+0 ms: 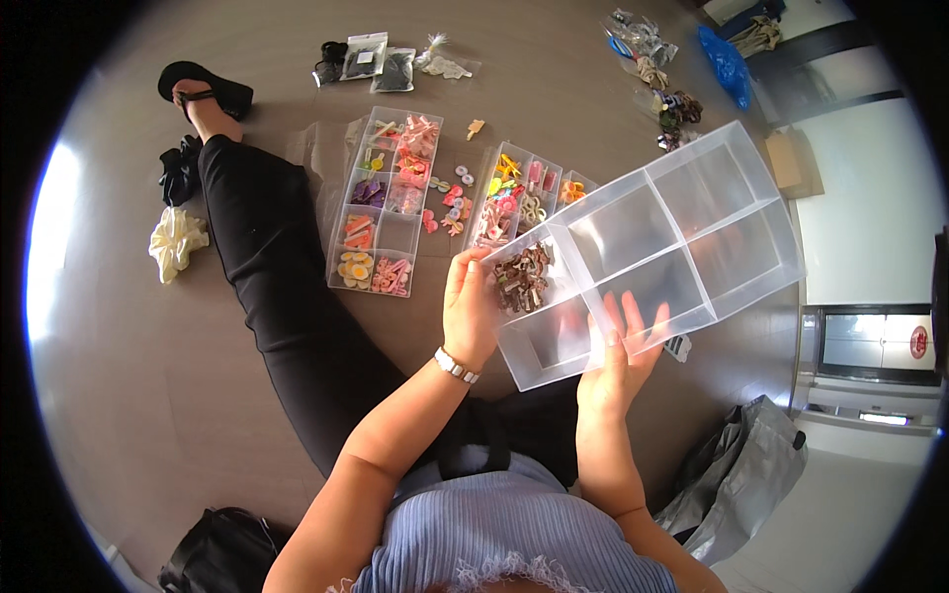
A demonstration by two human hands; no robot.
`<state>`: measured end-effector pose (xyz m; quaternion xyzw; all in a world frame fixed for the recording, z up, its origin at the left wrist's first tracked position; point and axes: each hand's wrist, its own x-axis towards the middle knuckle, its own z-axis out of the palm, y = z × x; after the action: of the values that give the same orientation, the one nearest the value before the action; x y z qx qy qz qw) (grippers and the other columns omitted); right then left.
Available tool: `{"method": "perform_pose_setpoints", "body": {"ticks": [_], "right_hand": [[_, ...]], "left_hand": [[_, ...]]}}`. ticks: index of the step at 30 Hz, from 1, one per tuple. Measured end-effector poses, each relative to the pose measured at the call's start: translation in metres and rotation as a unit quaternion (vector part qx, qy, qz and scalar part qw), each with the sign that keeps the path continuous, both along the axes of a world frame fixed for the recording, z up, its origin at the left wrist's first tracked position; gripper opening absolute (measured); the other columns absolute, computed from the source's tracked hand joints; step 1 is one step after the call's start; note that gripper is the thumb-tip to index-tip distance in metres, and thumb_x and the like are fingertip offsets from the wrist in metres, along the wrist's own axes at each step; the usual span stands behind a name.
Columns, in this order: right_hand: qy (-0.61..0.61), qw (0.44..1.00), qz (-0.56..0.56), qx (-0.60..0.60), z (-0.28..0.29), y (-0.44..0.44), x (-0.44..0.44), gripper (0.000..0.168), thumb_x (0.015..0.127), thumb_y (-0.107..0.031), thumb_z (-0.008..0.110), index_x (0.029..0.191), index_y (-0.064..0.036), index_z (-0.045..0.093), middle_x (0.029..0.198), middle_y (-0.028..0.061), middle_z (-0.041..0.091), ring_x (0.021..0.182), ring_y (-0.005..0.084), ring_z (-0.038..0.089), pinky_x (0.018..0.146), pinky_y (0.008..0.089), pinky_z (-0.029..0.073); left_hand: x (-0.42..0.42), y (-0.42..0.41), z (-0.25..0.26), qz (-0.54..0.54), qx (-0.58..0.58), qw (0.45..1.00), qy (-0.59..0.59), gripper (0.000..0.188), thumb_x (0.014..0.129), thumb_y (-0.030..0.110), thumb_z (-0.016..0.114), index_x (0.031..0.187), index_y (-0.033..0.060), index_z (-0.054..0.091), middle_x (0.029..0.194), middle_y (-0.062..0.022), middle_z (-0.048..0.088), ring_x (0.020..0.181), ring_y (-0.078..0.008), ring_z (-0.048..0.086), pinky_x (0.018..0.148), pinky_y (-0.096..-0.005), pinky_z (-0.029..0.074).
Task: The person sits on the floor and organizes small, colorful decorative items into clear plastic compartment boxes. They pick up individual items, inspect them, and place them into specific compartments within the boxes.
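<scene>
A translucent plastic compartment box (686, 241) is held tilted above my lap. My left hand (471, 311) grips its left end, beside a compartment with a heap of small brown hair clips (523, 278). My right hand (619, 363) supports the box's near side, thumb on the wall and fingers spread beneath, showing through the plastic. The other compartments of this box hold nothing. On the floor beyond lies a divided organizer box (397, 230) with colourful small pieces, including fried-egg shapes (356, 269). A second organizer (525, 159) is partly hidden behind the held box.
Loose colourful pieces (452, 204) lie between the organizers. Packets of black items (378, 63) are farther off. A cream scrunchie (178, 241) lies beside my leg. At right are a grey bag (741, 482), a blue plastic bag (725, 65) and a cardboard box (793, 163).
</scene>
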<state>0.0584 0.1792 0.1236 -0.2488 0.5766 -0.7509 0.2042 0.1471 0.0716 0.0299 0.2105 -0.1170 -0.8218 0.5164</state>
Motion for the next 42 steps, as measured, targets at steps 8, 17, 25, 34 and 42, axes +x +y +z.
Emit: {"method": "perform_pose_setpoints", "body": {"ticks": [8, 17, 25, 34, 42], "right_hand": [[0.311, 0.949, 0.047, 0.021, 0.003, -0.024, 0.009, 0.078, 0.077, -0.006, 0.069, 0.139, 0.0, 0.022, 0.131, 0.0257, 0.043, 0.121, 0.0388, 0.047, 0.102, 0.0475, 0.037], [0.518, 0.853, 0.064, -0.007, 0.023, -0.036, 0.027, 0.074, 0.073, -0.008, 0.074, 0.128, 0.008, 0.028, 0.121, 0.0219, 0.044, 0.11, 0.0302, 0.051, 0.092, 0.0419, 0.046], [0.523, 0.851, 0.048, -0.013, 0.038, -0.039, 0.026, 0.07, 0.072, -0.005, 0.072, 0.127, 0.007, 0.03, 0.121, 0.0206, 0.044, 0.109, 0.0287, 0.051, 0.094, 0.041, 0.044], [0.517, 0.855, 0.046, -0.008, 0.038, -0.031, 0.022, 0.069, 0.075, -0.003, 0.068, 0.13, 0.005, 0.028, 0.128, 0.0225, 0.044, 0.115, 0.0293, 0.05, 0.097, 0.0419, 0.043], [0.486, 0.873, 0.027, -0.005, 0.041, -0.024, 0.011, 0.07, 0.078, -0.007, 0.067, 0.132, 0.004, 0.025, 0.129, 0.0256, 0.044, 0.119, 0.0366, 0.049, 0.098, 0.0474, 0.042]], "left_hand": [[-0.013, -0.014, -0.006, 0.014, 0.134, 0.991, -0.016, 0.045, 0.1, 0.035, 0.035, 0.128, 0.004, 0.051, 0.13, -0.0092, 0.052, 0.121, -0.0219, 0.042, 0.106, -0.0401, 0.028], [-0.051, -0.028, -0.014, -0.009, 0.247, 0.954, 0.169, 0.024, 0.097, 0.022, 0.043, 0.1, 0.005, 0.06, 0.1, -0.0055, 0.063, 0.094, -0.0207, 0.06, 0.086, -0.0374, 0.048], [-0.043, -0.032, -0.009, -0.032, 0.261, 0.926, 0.269, 0.027, 0.096, 0.021, 0.044, 0.109, 0.0025, 0.058, 0.095, -0.0105, 0.064, 0.089, -0.0233, 0.062, 0.079, -0.0381, 0.052], [-0.032, -0.033, -0.011, -0.04, 0.261, 0.917, 0.3, 0.024, 0.097, 0.023, 0.043, 0.106, 0.0054, 0.057, 0.104, -0.0132, 0.064, 0.089, -0.0268, 0.062, 0.085, -0.0442, 0.052], [-0.02, -0.036, -0.008, -0.078, 0.271, 0.916, 0.286, 0.021, 0.096, 0.022, 0.043, 0.099, 0.0059, 0.057, 0.102, -0.013, 0.064, 0.1, -0.0294, 0.061, 0.083, -0.0435, 0.052]]}}
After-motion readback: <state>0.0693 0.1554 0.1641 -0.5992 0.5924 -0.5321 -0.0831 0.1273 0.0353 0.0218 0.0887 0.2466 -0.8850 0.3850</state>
